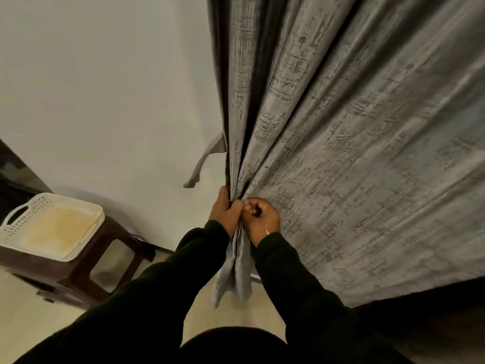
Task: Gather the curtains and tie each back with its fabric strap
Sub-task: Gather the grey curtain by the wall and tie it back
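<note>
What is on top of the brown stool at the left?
A white perforated tray with a handle sits on the brown stool, its floor stained yellowish. The stool's seat beneath it is covered.

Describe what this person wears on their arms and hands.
Both arms are covered by long black ribbed knit sleeves that end at the wrists. The left hand and right hand are bare, without gloves. A thin shiny bangle circles the right wrist.
</note>
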